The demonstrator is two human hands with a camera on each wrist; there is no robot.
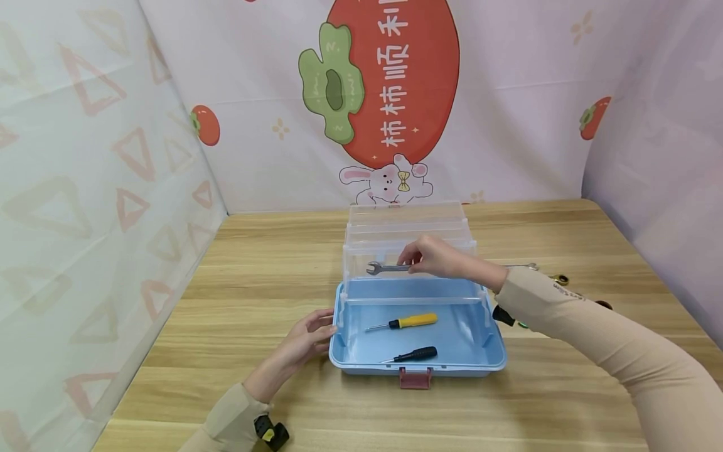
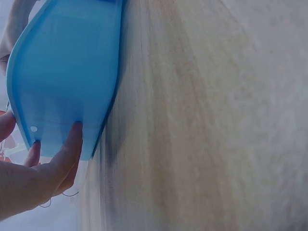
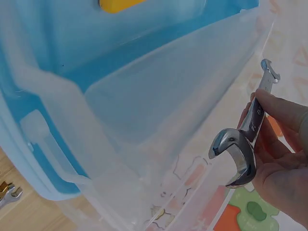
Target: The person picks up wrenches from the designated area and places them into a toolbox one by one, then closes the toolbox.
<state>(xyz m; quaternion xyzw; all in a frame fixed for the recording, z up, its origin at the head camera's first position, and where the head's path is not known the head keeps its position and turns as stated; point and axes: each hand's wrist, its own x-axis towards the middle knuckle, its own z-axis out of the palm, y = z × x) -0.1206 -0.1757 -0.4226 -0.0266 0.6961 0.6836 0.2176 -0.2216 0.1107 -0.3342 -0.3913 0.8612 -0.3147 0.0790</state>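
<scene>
A blue toolbox (image 1: 463, 329) stands on the table, its clear lid (image 1: 408, 235) raised at the back. Inside lie a yellow-handled screwdriver (image 1: 417, 321) and, nearer the front, a black-handled screwdriver (image 1: 419, 355). Above the box's back edge, in front of the lid, my right hand (image 1: 435, 256) pinches a silver double open-end wrench (image 3: 254, 115) by its shaft between thumb and fingers. My left hand (image 1: 305, 342) holds the box's left end, thumb at the rim and fingers against the outer wall, as the left wrist view shows.
Right of the box, partly behind my right forearm, lie another wrench (image 1: 531, 267), a gold-coloured ring-ended tool (image 1: 560, 279) and a dark round piece (image 1: 604, 305). A red-brown latch (image 1: 415, 379) hangs at the box's front. Printed cloth (image 1: 254, 157) encloses the table.
</scene>
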